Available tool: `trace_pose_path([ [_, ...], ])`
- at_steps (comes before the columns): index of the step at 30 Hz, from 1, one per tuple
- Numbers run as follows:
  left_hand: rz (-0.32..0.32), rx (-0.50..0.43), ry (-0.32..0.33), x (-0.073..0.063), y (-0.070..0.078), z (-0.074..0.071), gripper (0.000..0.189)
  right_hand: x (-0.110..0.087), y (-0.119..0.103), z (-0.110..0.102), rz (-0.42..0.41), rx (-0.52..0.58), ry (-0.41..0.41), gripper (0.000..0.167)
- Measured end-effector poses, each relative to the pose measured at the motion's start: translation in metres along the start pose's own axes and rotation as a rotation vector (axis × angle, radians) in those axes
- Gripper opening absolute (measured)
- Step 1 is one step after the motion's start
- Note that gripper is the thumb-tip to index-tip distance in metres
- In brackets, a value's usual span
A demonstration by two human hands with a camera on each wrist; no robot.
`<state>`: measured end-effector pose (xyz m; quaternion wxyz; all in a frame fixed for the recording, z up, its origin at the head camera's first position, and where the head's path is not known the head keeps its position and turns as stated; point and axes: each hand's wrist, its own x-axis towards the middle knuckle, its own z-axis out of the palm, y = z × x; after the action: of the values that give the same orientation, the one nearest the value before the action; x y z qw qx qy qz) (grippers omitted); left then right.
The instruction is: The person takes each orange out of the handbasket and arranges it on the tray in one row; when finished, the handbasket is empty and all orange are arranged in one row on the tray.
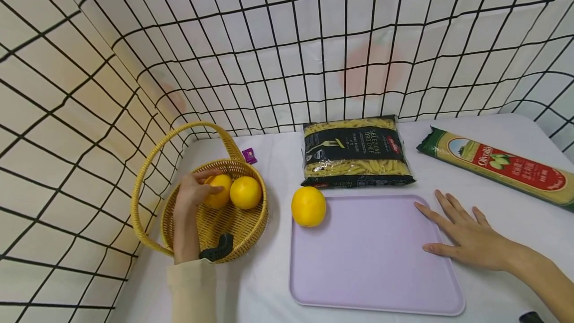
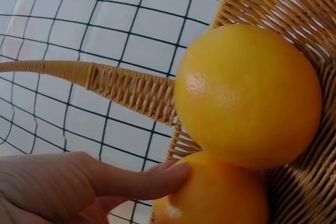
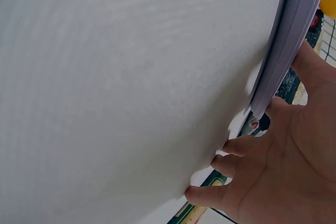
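Observation:
My left hand (image 1: 193, 193) reaches into a round wicker basket (image 1: 239, 223) and grips the left one of two oranges (image 1: 218, 191). In the left wrist view the thumb presses on this orange (image 2: 215, 192), and the other fingers are mostly hidden behind it. A second orange (image 1: 245, 193) sits right beside it in the basket. Over the right edge of a pale purple tray (image 1: 376, 258), my right hand (image 1: 475, 238) lies with fingers spread, thumb and forefinger overlapping the tray. A third orange (image 1: 308, 207) rests at the tray's far left corner.
The basket's tall handle (image 1: 148, 178) arches up on its left. Behind the tray lies a bag of penne pasta (image 1: 354, 151), with a long spaghetti pack (image 1: 502, 163) to its right. A small purple packet (image 1: 249, 156) is behind the basket. Black wire grid (image 1: 287, 49) borders the table.

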<state>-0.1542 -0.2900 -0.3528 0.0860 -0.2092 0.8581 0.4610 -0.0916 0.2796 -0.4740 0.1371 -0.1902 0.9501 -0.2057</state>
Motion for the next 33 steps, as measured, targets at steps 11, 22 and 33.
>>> trace_pose_path([
  [11, 0.034, 0.101, -0.122, 0.000, -0.004, 0.002, 0.044, 0.000, 0.001, -0.002, 0.013, 0.007, -0.007, 0.093],
  [22, 0.019, 0.071, -0.115, -0.002, -0.004, 0.001, 0.045, 0.000, -0.001, -0.003, 0.017, 0.015, -0.014, 0.092],
  [33, 0.070, 0.022, -0.020, -0.020, 0.014, -0.004, 0.048, -0.001, -0.004, -0.004, 0.013, 0.006, -0.013, 0.092],
])
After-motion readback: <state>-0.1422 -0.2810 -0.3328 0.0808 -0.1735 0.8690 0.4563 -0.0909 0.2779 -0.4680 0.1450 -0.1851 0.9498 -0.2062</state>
